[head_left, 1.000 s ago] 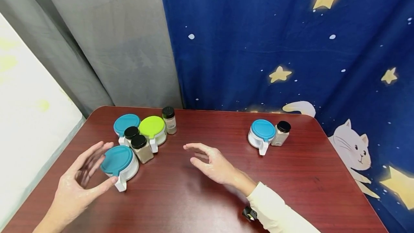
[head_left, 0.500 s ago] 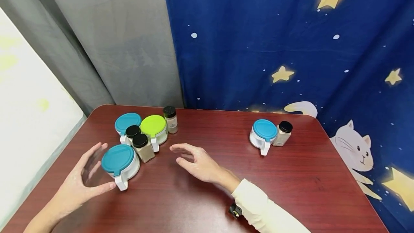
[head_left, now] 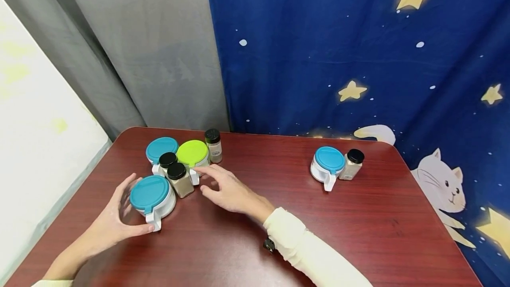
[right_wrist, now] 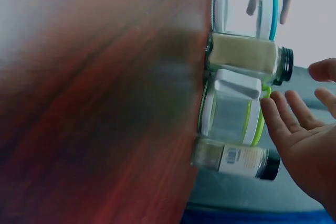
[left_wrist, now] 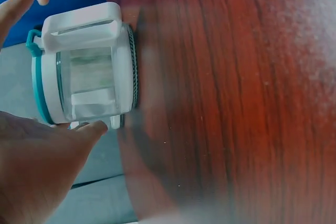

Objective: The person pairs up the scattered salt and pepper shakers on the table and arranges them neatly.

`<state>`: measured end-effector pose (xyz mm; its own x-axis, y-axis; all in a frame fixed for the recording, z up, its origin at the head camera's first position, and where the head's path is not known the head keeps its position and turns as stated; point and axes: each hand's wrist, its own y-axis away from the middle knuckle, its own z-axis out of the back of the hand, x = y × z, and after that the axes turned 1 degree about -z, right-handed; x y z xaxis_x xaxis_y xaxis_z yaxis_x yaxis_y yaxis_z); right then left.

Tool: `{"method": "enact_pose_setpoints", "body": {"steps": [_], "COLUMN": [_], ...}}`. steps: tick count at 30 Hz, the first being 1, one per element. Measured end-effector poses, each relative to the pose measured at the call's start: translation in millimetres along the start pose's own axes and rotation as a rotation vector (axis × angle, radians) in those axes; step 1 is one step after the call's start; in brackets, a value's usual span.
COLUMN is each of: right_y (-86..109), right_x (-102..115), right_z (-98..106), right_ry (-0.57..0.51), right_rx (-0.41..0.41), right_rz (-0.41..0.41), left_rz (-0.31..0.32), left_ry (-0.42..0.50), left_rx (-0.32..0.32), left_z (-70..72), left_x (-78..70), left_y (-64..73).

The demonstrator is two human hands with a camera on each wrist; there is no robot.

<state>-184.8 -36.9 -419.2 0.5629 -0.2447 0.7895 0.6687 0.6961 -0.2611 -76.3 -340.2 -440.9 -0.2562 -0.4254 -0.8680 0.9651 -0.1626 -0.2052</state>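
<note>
My left hand (head_left: 115,223) curves around the near blue-lidded glass jar (head_left: 149,193), fingers along its left side, thumb tip overlapping its white handle (head_left: 153,220). In the left wrist view the thumb stands apart from the jar (left_wrist: 86,72). My right hand (head_left: 231,191) hovers loosely spread beside the green-lidded jar (head_left: 192,152), fingertips right at that jar's white handle. Between the two jars stands a square black-capped seasoning jar (head_left: 181,185) of pale brown powder. The right wrist view has the right fingertips (right_wrist: 270,108) close to the green lid (right_wrist: 260,121).
Behind stand another blue-lidded jar (head_left: 161,149), a second black-capped jar (head_left: 167,160) and a round shaker bottle (head_left: 215,149). At right, a blue-lidded jar (head_left: 328,160) and a black-capped jar (head_left: 352,165) share the brown table (head_left: 378,220). Curtains (head_left: 279,56) hang behind.
My right hand has moved left to the green-lidded jar's handle. The left hand has come closer around the near blue-lidded jar. The jars keep their arrangement; the head view has shifted slightly.
</note>
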Motion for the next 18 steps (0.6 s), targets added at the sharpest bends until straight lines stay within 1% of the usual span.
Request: {"method": "enact_pose_setpoints", "body": {"steps": [3, 5, 8, 11, 14, 18], "right_y": [-9.4, -14.7, -21.5, -27.3, -32.3, -37.1], "right_x": [3.5, 5.6, 5.7, 3.3, 1.2, -0.1], "right_z": [-5.1, -9.2, -15.5, -21.0, -24.8, -28.6], "right_ry": [0.215, 0.3, 0.354, 0.397, 0.452, 0.496], "right_rx": [0.031, 0.043, 0.054, 0.058, 0.033, -0.005], "right_rz": [0.029, 0.027, 0.001, -0.01, 0.014, 0.075], "left_rz": [-0.015, -0.025, -0.028, -0.026, -0.023, -0.005], "left_ry": [-0.001, 0.01, 0.023, 0.012, -0.015, -0.047], "left_rx": [0.019, 0.032, 0.055, 0.067, 0.066, 0.05], "left_z": [-2.1, -3.3, -4.4, -4.4, -3.3, -2.7], "left_x": [-0.4, 0.3, 3.0, 6.5, 8.7, 10.1], "left_y": [-2.3, -3.1, -3.8, -4.4, -4.4, -3.2]}}
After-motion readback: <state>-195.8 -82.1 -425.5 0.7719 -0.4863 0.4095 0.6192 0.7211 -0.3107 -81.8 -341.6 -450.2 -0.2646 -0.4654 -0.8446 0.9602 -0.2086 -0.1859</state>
